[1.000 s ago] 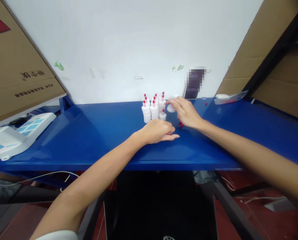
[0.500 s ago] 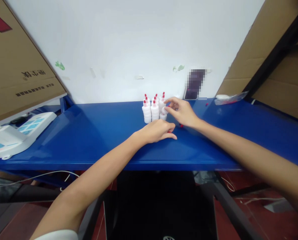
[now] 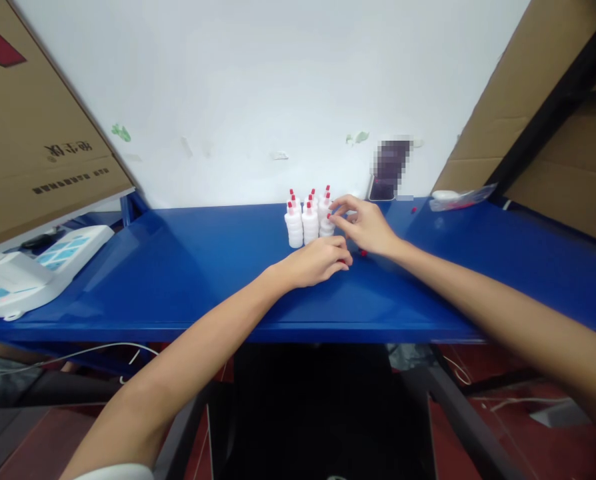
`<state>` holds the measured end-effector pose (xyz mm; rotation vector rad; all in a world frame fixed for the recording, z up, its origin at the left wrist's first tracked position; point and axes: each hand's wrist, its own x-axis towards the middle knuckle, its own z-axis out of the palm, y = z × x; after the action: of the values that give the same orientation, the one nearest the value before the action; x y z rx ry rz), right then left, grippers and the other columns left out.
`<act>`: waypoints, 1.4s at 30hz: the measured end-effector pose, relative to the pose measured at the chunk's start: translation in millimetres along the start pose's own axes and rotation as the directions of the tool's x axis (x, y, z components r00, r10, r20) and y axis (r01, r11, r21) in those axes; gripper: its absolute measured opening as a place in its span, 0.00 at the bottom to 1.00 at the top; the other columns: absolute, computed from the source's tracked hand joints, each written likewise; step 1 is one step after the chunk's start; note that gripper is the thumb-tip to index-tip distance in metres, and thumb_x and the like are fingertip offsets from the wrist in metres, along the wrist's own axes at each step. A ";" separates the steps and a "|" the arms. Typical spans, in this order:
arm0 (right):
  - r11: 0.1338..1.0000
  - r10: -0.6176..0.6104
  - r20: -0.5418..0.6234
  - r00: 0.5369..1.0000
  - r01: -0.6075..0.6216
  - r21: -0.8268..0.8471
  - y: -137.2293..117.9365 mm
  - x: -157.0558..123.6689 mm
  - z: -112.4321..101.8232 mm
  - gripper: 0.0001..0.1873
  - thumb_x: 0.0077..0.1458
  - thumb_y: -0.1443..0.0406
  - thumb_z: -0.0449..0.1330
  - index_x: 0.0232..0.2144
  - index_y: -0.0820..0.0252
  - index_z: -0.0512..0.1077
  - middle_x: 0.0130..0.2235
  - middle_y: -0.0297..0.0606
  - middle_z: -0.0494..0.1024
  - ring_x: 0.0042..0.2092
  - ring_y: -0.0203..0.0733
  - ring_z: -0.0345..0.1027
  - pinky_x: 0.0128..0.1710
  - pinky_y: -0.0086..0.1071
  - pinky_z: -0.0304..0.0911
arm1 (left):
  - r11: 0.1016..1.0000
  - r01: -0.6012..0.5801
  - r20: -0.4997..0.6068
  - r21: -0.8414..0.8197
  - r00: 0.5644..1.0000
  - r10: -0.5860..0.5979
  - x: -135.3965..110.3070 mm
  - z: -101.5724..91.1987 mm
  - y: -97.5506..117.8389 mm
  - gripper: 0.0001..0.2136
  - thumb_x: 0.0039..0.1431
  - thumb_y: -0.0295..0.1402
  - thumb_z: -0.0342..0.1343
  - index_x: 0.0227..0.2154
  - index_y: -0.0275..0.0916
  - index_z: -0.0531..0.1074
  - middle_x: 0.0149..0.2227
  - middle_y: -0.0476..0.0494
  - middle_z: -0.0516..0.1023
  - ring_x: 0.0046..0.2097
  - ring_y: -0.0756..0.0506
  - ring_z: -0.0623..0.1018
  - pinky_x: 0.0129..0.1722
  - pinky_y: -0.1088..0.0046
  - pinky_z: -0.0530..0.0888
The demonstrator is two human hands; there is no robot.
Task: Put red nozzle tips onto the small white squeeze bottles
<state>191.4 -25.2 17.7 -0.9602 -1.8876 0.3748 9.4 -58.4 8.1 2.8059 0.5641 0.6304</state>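
Several white squeeze bottles (image 3: 295, 230) with pointed red caps stand in a tight cluster on the blue table (image 3: 198, 267). At the cluster's front right corner is a white bottle (image 3: 327, 227) whose top lies by the fingertips of my right hand (image 3: 365, 223). Thumb and forefinger of that hand pinch a small red cap (image 3: 329, 216) close over this bottle. In front of the cluster, my left hand (image 3: 321, 261) is closed palm down, and a bit of red shows between its curled fingers. Beneath my right hand lie small red caps (image 3: 363, 253), partly hidden.
A phone (image 3: 382, 188) leans on the white wall behind. To its right are a loose red cap (image 3: 414, 209) and a clear plastic bag (image 3: 461, 198). A white power strip (image 3: 53, 267) occupies the left end. Cardboard (image 3: 43, 127) borders both sides.
My right hand stays by the front right bottle, and a red cap now shows at its fingertips. The fingers of my left hand have curled in further.
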 end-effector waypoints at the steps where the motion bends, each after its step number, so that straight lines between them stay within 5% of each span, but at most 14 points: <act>1: 1.000 0.008 0.010 1.000 -0.008 -0.014 -0.4 -0.1 -0.3 0.12 0.58 0.59 0.62 0.41 0.59 0.76 0.35 0.38 0.80 0.33 0.41 0.71 0.39 0.38 0.67 | 1.000 -0.005 0.005 0.003 1.000 0.005 0.0 0.3 -0.4 0.08 0.68 0.25 0.54 0.39 0.34 0.79 0.42 0.39 0.79 0.42 0.47 0.79 0.47 0.69 0.74; 8: 0.995 0.055 0.069 0.996 -0.049 -0.091 -3.3 0.1 -2.9 0.13 0.60 0.57 0.60 0.38 0.59 0.78 0.31 0.36 0.80 0.27 0.38 0.66 0.34 0.36 0.62 | 0.999 0.017 -0.003 -0.047 1.000 -0.018 -0.6 -1.0 2.6 0.05 0.65 0.24 0.58 0.42 0.35 0.76 0.39 0.43 0.82 0.39 0.48 0.80 0.42 0.72 0.74; 15: 0.996 0.060 0.099 0.993 -0.052 -0.079 -2.2 0.6 -2.5 0.13 0.60 0.56 0.59 0.36 0.59 0.77 0.32 0.39 0.81 0.30 0.41 0.70 0.37 0.38 0.64 | 0.998 0.035 0.009 -0.056 0.999 -0.035 0.4 -2.3 5.4 0.05 0.65 0.31 0.61 0.37 0.35 0.76 0.32 0.45 0.81 0.32 0.49 0.77 0.37 0.74 0.71; 19: 0.996 0.087 0.089 0.992 -0.085 -0.032 -4.3 -0.4 -4.9 0.17 0.62 0.54 0.56 0.45 0.58 0.76 0.29 0.36 0.79 0.27 0.40 0.69 0.33 0.37 0.64 | 0.999 0.038 -0.014 -0.025 0.999 -0.038 -0.7 -0.8 3.3 0.09 0.66 0.37 0.61 0.36 0.35 0.76 0.29 0.47 0.79 0.30 0.50 0.76 0.34 0.75 0.70; 22: 0.986 0.111 0.086 0.990 -0.120 0.114 -6.4 -4.5 -9.0 0.23 0.65 0.53 0.52 0.57 0.55 0.67 0.29 0.33 0.77 0.23 0.38 0.66 0.27 0.35 0.63 | 0.999 0.042 -0.148 0.001 0.988 -0.042 -1.5 0.6 1.2 0.09 0.65 0.38 0.61 0.36 0.35 0.76 0.30 0.48 0.79 0.30 0.51 0.76 0.33 0.75 0.70; 26: 0.943 0.035 0.172 0.984 -0.090 0.320 -11.2 -14.6 -14.0 0.31 0.63 0.50 0.51 0.64 0.51 0.56 0.31 0.33 0.75 0.23 0.39 0.67 0.24 0.35 0.62 | 0.999 0.014 -0.398 0.041 0.917 0.003 -1.4 0.2 1.4 0.09 0.66 0.37 0.60 0.35 0.35 0.75 0.31 0.47 0.79 0.31 0.51 0.77 0.34 0.75 0.71; 32: 0.926 -0.079 0.350 0.934 -0.062 0.373 -23.2 -26.1 -15.5 0.47 0.56 0.42 0.57 0.71 0.48 0.47 0.35 0.34 0.76 0.25 0.40 0.67 0.25 0.36 0.64 | 0.985 -0.091 -0.514 0.147 0.844 0.154 -1.4 -1.3 2.4 0.06 0.68 0.31 0.56 0.37 0.36 0.76 0.37 0.44 0.81 0.38 0.50 0.80 0.40 0.74 0.76; 42: 0.977 -0.032 0.390 0.920 -0.055 0.208 -31.7 -32.6 -10.7 0.47 0.49 0.68 0.53 0.71 0.55 0.46 0.25 0.29 0.73 0.24 0.42 0.69 0.29 0.37 0.67 | 0.981 -0.099 -0.377 0.166 0.913 0.155 -4.3 0.3 -4.3 0.07 0.68 0.31 0.57 0.37 0.35 0.78 0.44 0.38 0.82 0.44 0.45 0.82 0.45 0.68 0.79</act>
<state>193.8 -71.5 22.5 -0.7901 -2.1443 0.8133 4.6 -56.3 5.1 2.8798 0.5113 1.2396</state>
